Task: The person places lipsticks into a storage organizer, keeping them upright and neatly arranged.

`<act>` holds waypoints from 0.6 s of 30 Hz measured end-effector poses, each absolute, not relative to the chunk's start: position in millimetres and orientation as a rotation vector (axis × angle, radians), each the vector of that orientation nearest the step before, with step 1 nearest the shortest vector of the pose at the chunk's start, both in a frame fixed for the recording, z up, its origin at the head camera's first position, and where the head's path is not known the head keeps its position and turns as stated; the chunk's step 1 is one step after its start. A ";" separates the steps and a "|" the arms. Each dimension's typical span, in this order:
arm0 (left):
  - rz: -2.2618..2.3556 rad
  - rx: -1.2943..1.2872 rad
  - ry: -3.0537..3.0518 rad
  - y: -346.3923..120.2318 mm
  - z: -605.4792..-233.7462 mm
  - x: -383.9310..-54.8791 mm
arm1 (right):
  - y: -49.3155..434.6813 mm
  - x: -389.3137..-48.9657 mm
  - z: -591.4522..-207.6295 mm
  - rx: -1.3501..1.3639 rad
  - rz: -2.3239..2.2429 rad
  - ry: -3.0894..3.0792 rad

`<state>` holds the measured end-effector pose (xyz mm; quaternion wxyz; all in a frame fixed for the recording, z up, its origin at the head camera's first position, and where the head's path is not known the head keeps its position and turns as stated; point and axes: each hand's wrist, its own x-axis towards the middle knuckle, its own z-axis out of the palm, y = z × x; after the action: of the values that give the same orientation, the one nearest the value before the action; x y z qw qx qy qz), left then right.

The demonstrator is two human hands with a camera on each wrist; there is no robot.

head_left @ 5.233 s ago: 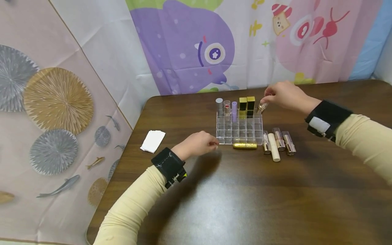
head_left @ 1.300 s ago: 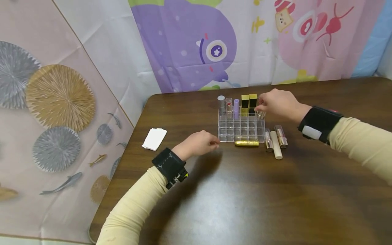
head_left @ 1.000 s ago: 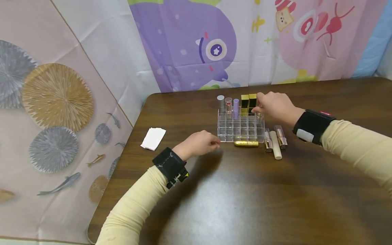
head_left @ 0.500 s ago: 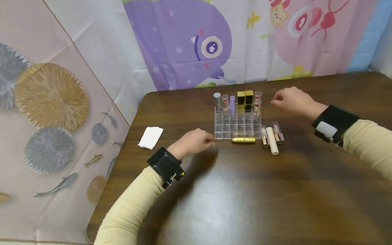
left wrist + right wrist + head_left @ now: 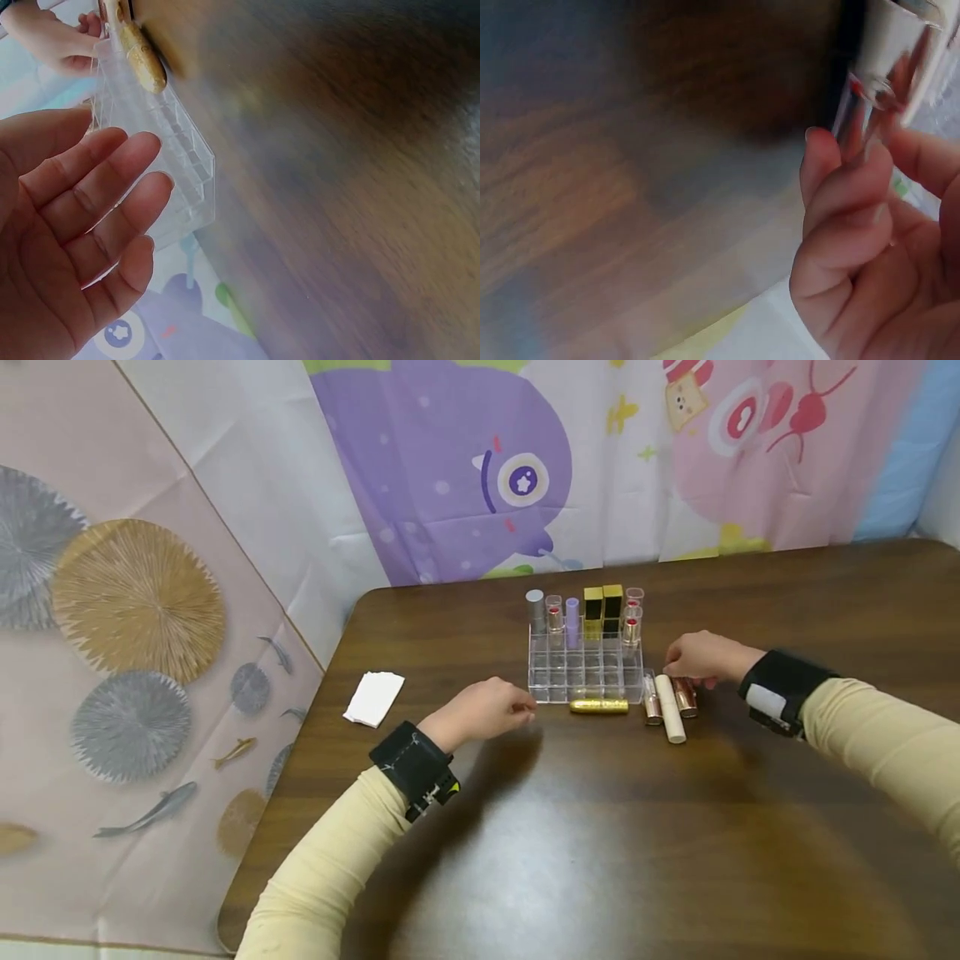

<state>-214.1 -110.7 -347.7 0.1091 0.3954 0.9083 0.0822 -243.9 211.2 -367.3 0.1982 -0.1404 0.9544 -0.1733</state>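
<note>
My right hand (image 5: pixel 705 657) is low over the table, right of the clear organizer (image 5: pixel 585 677). Between thumb and fingers it pinches one end of a clear-capped lipstick (image 5: pixel 686 700), whose shiny case (image 5: pixel 877 97) shows in the right wrist view. Beside that lipstick lie a cream tube (image 5: pixel 671 710) and another lipstick (image 5: pixel 652 700). My left hand (image 5: pixel 491 710) hovers at the organizer's front left corner; its fingers are loosely bent and the palm holds nothing. In the organizer's back row stand a silver tube, a purple tube, two black-and-gold lipsticks and several clear-capped ones.
A gold tube (image 5: pixel 598 706) lies along the organizer's front edge. White folded paper (image 5: pixel 374 699) is on the left of the brown table (image 5: pixel 525 843). Printed curtains (image 5: pixel 465 468) hang behind and at the left.
My right hand has let go of a lipstick at the organizer's back right, drawn off to the right, then come down onto one on the table. My left hand has stayed put.
</note>
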 end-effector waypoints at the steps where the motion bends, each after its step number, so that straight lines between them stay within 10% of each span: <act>1: 0.242 1.161 2.675 -110.3 -348.3 -214.4 | 211.0 -244.0 -367.8 -0.389 -0.474 2.667; 18: 0.229 1.168 2.663 -108.2 -348.3 -214.8 | 223.7 -227.6 -342.3 -0.329 -0.567 2.588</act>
<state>-214.8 -108.2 -348.3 0.1122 0.3981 0.9071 0.0779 -227.6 223.7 -342.3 0.2337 -0.1197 0.9426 -0.2065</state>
